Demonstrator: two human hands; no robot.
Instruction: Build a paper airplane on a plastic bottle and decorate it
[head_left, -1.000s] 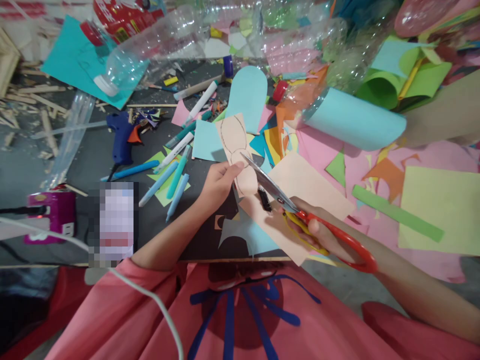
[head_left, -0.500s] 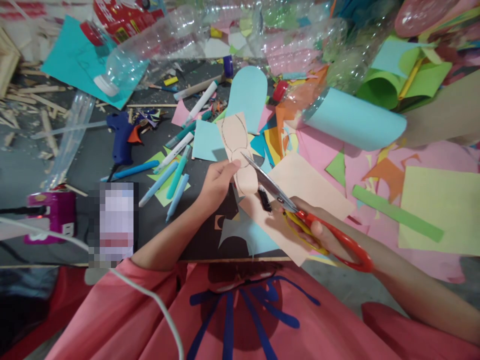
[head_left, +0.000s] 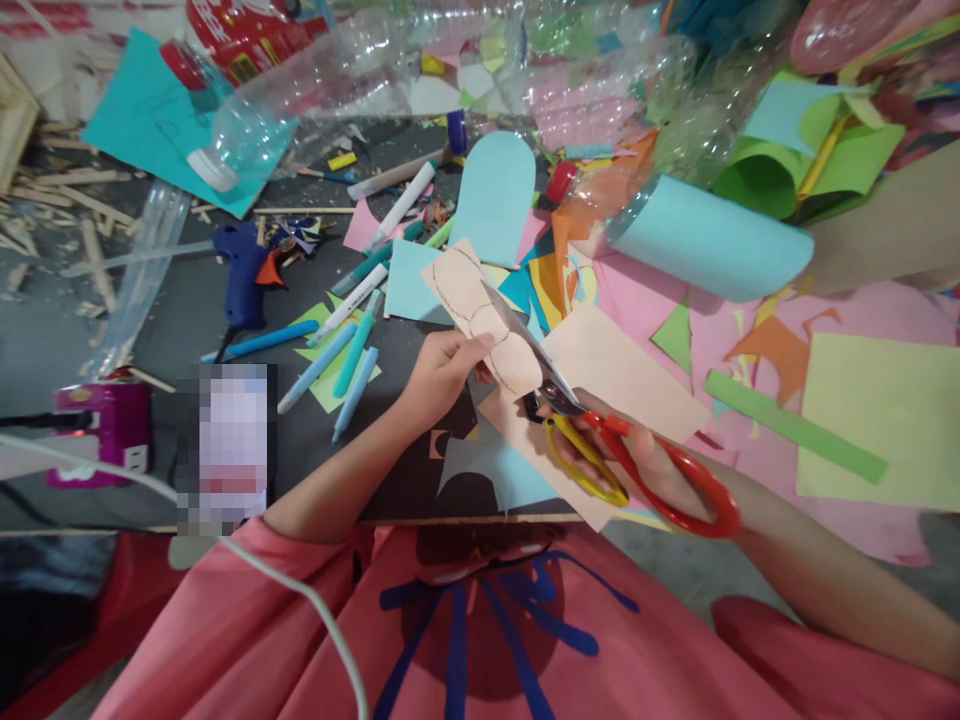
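A peach paper piece (head_left: 461, 285) with drawn rounded outlines is pinched between the thumb and fingers of my left hand (head_left: 442, 375). Its lower right edge is cut into a curve. My right hand (head_left: 652, 460) is closed around the handles of the scissors (head_left: 600, 425), one red and one yellow. The scissor blades are parted and lie along the paper's right edge, partly hidden by it. A black marker piece shows just under the paper's lower end.
Markers (head_left: 352, 345), a blue glue gun (head_left: 244, 270) and a pixelated phone (head_left: 234, 440) lie to the left. Clear bottles (head_left: 337, 75) line the back. Blue rolled paper (head_left: 712, 240), peach sheets (head_left: 615, 360) and pink scraps cover the right. A white cable crosses at lower left.
The paper has tilted, with its top leaning left and its lower end shifted right. The scissors' handles have spread wider and the blades have opened around the paper's right edge.
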